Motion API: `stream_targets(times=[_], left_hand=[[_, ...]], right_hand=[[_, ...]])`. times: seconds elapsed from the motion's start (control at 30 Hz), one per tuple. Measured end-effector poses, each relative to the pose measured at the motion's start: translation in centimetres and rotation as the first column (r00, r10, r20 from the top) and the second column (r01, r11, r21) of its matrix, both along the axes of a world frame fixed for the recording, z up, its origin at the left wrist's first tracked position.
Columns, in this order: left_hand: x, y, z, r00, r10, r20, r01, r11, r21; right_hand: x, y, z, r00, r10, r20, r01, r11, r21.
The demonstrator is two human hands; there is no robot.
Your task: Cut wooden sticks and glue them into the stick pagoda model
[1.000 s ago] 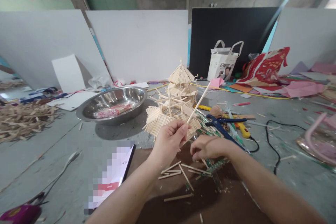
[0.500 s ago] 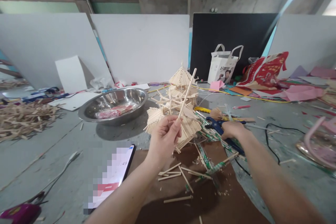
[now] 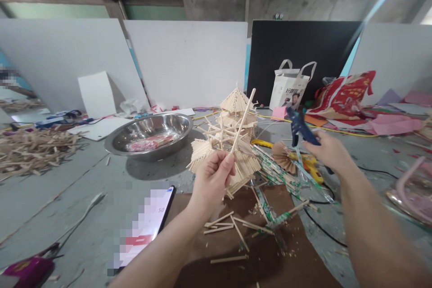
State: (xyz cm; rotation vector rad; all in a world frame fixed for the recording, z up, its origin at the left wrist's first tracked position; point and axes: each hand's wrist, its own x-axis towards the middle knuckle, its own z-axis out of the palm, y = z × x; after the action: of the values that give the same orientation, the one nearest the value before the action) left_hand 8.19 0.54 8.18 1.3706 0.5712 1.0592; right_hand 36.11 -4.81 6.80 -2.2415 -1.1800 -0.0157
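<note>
My left hand (image 3: 216, 177) pinches a thin wooden stick (image 3: 243, 121) near its lower end; the stick points up and leans right. Behind it stands a model building of wooden sticks (image 3: 236, 101), with a pointed roof at the back and a low, flared roof in front, partly hidden by this hand. To the right, my right hand (image 3: 327, 150) is closed on a dark blue plier-like tool (image 3: 302, 128), held above the floor. Beneath that tool lie a yellow-handled tool (image 3: 313, 173), a pleated brown paper fan (image 3: 282, 156) and bundles of sticks in green-printed wrappers (image 3: 276, 171).
Cut sticks (image 3: 221, 225) lie scattered on a brown sheet (image 3: 202, 274). A phone (image 3: 148, 225) and a purple tool (image 3: 29, 272) are at left. Farther back are a steel basin (image 3: 114, 141), a stick pile (image 3: 40, 148), a white bag (image 3: 286, 87) and a red bag (image 3: 344, 99). A black cable (image 3: 326, 227) runs at right.
My right hand has lifted the blue tool from the wrapped sticks and moved up and right, uncovering the yellow-handled tool. My left hand keeps its stick in nearly the same place.
</note>
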Motion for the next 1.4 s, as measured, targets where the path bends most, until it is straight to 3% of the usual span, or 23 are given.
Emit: stream_targets(times=[0.07, 0.1, 0.2, 0.27, 0.4, 0.67, 0.8, 1.03, 1.17, 1.23, 1.33, 1.4], left_hand=[[0.1, -0.1, 0.0, 0.999, 0.035, -0.011, -0.034, 0.999, 0.024], [0.1, -0.2, 0.1, 0.998, 0.056, -0.030, -0.055, 0.998, 0.038], [0.3, -0.6, 0.1, 0.988, 0.124, -0.093, -0.117, 0.990, 0.079], [0.4, -0.8, 0.1, 0.981, 0.162, -0.108, -0.150, 0.983, 0.108], [0.6, -1.1, -0.1, 0.973, 0.204, -0.108, -0.185, 0.970, 0.158], [0.3, -0.5, -0.8, 0.951, 0.310, 0.007, -0.298, 0.908, 0.293], [0.0, -0.1, -1.1, 0.945, 0.326, -0.031, -0.299, 0.898, 0.323], [1.3, -1.7, -1.9, 0.982, 0.186, 0.018, -0.187, 0.978, 0.096], [1.3, -1.6, -1.8, 0.989, 0.145, -0.011, -0.143, 0.984, 0.111], [0.8, -1.0, -1.5, 0.987, 0.160, -0.012, -0.156, 0.975, 0.158], [0.1, -0.2, -0.8, 0.977, 0.211, -0.022, -0.202, 0.958, 0.206], [-0.2, 0.1, -0.6, 0.971, 0.234, -0.054, -0.215, 0.946, 0.242]], right_hand=[[-0.6, -1.0, 0.8, 0.967, 0.134, -0.217, -0.080, 0.967, 0.242], [-1.0, -1.4, 1.1, 0.905, 0.254, -0.340, -0.127, 0.926, 0.355], [-3.2, -2.2, 1.8, 0.602, 0.598, -0.529, -0.205, 0.756, 0.621], [-5.0, -2.3, 1.9, 0.438, 0.702, -0.561, -0.234, 0.692, 0.683], [-8.5, -1.5, 1.4, 0.267, 0.737, -0.622, -0.260, 0.676, 0.689], [-11.1, -1.1, 1.0, 0.119, 0.725, -0.679, -0.147, 0.689, 0.710], [-11.5, -1.0, 0.7, 0.132, 0.749, -0.650, -0.192, 0.662, 0.724], [-12.7, -0.9, 0.7, 0.222, 0.749, -0.624, -0.332, 0.660, 0.674], [-12.1, -1.5, 0.7, 0.275, 0.759, -0.590, -0.372, 0.650, 0.663], [-11.4, -1.7, 0.8, 0.365, 0.743, -0.562, -0.379, 0.669, 0.639], [-10.2, -1.6, 0.8, 0.636, 0.637, -0.436, -0.405, 0.756, 0.514], [-9.6, -1.3, 0.7, 0.783, 0.570, -0.249, -0.459, 0.800, 0.387]])
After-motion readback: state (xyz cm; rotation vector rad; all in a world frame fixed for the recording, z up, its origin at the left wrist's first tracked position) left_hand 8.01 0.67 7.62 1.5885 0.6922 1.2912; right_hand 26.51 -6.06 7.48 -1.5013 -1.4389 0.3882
